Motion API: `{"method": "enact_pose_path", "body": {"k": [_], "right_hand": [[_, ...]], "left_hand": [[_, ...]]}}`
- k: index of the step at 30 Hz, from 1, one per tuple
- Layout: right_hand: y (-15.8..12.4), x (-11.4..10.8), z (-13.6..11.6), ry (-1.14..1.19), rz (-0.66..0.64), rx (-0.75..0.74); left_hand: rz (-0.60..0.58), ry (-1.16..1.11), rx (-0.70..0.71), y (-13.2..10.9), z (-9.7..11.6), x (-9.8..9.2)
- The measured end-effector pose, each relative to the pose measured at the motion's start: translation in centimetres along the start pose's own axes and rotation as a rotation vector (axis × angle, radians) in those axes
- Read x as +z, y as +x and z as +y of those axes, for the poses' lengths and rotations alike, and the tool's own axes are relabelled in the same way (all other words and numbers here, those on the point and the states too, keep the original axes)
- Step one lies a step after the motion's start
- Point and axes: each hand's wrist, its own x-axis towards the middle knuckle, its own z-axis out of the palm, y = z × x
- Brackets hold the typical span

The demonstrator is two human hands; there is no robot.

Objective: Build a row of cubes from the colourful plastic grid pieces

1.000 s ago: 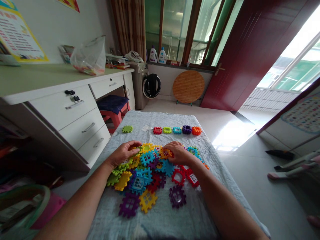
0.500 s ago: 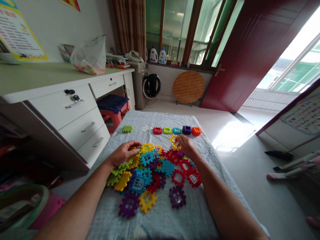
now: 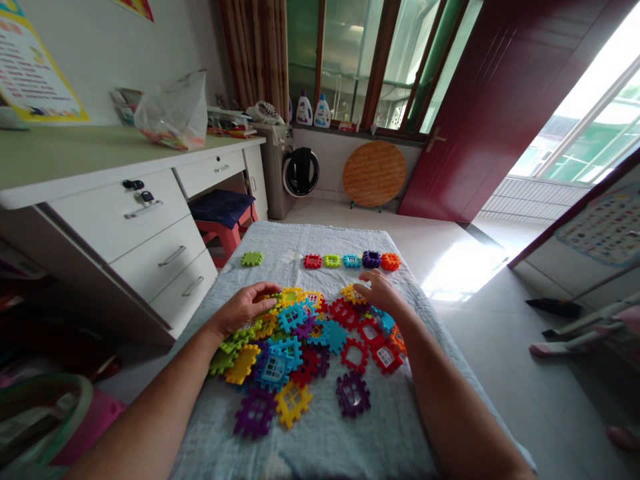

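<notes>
My right hand [image 3: 383,293] has let the yellow piece [image 3: 348,291] down: half a second ago I had it raised off the heap, and now it lies at the far right of the pile [image 3: 295,317], with my thumb and fingers parted beside it; whether they touch it, I can't tell. My left hand [image 3: 243,309] has stayed put at the pile's left side, thumb and fingers spread over green pieces [image 3: 231,347]. Beyond, on the cloth [image 3: 345,237], I see a row: red [image 3: 309,261], green [image 3: 327,261], blue [image 3: 345,261], purple [image 3: 366,259], orange [image 3: 391,261]. A lone green piece [image 3: 251,259] sits well apart to the left.
</notes>
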Motion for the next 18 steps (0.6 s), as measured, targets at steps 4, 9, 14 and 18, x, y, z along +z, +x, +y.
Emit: {"method": "enact_pose_path", "body": {"k": [4, 9, 14, 18], "right_hand": [[-0.3, -0.8, 0.0, 0.012, -0.175, -0.169], [-0.4, -1.2, -0.3, 0.010, -0.253, -0.184], [0.6, -1.1, 0.8, 0.109, -0.193, -0.198], [2.5, -1.5, 0.8, 0.072, -0.350, -0.295]], "left_hand": [[-0.001, -0.004, -0.007, 0.0, 0.0, 0.0], [-0.001, -0.012, -0.009, 0.0, -0.1, 0.0], [0.005, -0.020, 0.010, 0.1, -0.2, 0.0], [-0.002, -0.008, 0.011, 0.0, -0.1, -0.1]]}}
